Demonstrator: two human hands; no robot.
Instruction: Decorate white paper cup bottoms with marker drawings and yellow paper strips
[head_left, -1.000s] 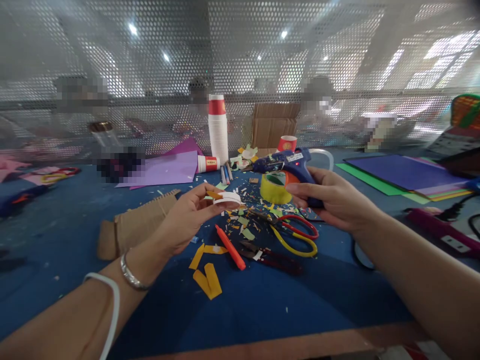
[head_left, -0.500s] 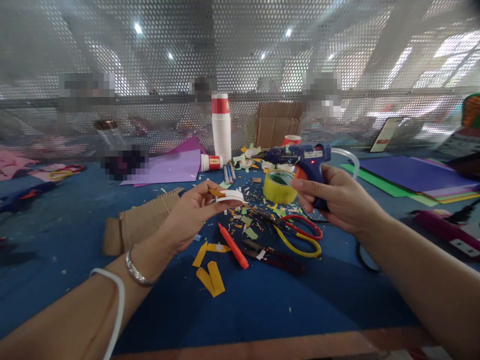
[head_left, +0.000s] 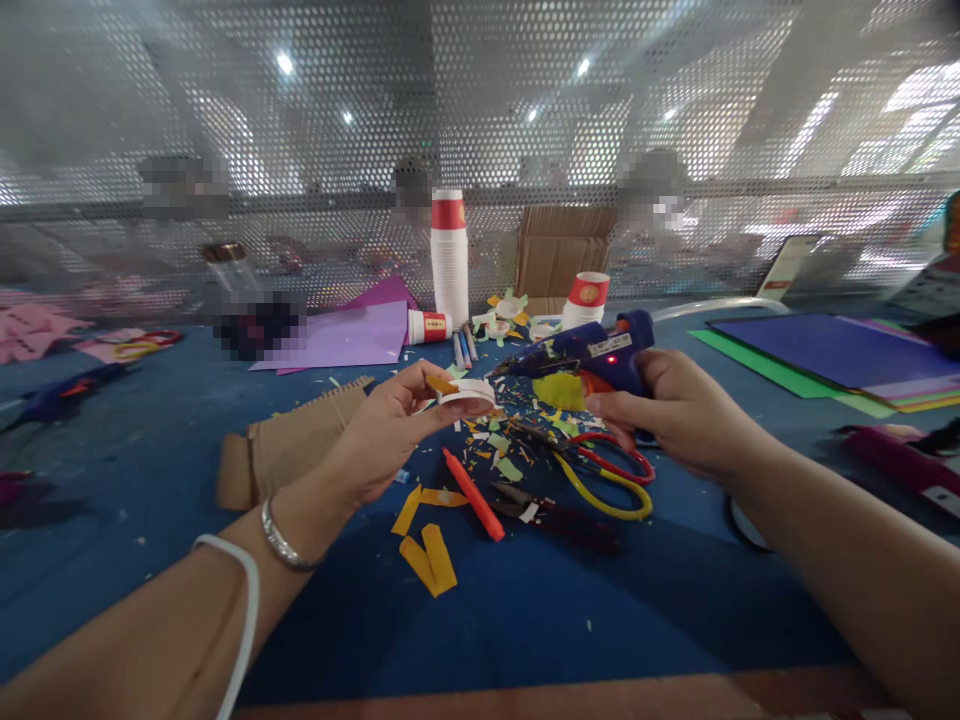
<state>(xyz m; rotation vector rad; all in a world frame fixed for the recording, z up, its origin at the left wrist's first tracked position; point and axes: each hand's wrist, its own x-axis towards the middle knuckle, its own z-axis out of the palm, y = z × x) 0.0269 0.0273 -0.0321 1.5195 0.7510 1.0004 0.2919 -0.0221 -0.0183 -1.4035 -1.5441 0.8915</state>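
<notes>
Between thumb and fingers, my left hand (head_left: 379, 430) pinches a shallow white round piece (head_left: 474, 392) that looks like a cut paper-cup base. A small orange paper piece (head_left: 441, 384) sticks up at its near-left edge, by my fingertips. My right hand (head_left: 686, 412) is wrapped round the handle of a blue hot glue gun (head_left: 581, 350) with a lit red light. Its nozzle points left and sits just above and right of the white piece; contact cannot be made out. Behind the gun, a roll of yellow tape (head_left: 559, 391) is partly hidden.
Below my hands lie a red marker (head_left: 474, 495), orange paper strips (head_left: 431, 560), pliers (head_left: 559, 515) and red-yellow scissors (head_left: 607, 480). Paper scraps litter the middle. Corrugated cardboard (head_left: 300, 440) lies left; stacked cups (head_left: 450, 270) stand behind; coloured sheets (head_left: 810, 350) lie right.
My right hand has lowered the glue gun and tilted it, bringing the nozzle close to the white piece. The gun now covers more of the tape roll. My left hand keeps its pinch.
</notes>
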